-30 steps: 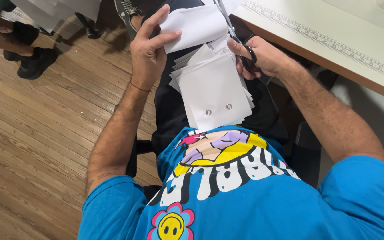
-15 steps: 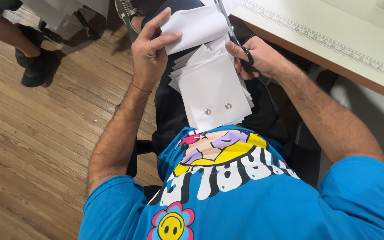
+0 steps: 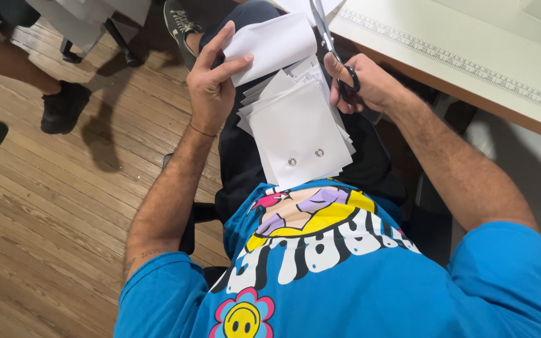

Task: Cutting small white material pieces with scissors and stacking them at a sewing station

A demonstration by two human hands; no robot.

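Note:
My left hand (image 3: 211,81) pinches a white sheet of fabric (image 3: 273,44), holding it up over my lap. My right hand (image 3: 364,84) grips black-handled scissors (image 3: 330,47), whose blades point up along the sheet's right edge. Below both hands a stack of white cut pieces (image 3: 298,134) rests on my lap. The top piece carries two small metal snaps (image 3: 305,157). I sit in a blue printed shirt and dark trousers.
A pale table (image 3: 471,44) with a ruler printed along its edge runs along the upper right. Wooden floor (image 3: 51,206) spreads to the left. Another person's legs and dark shoes (image 3: 64,106) stand at the upper left, near a chair base (image 3: 120,47).
The other person's feet at the upper left have shifted. My left hand has eased slightly with the white sheet, and the scissors stay at its right edge.

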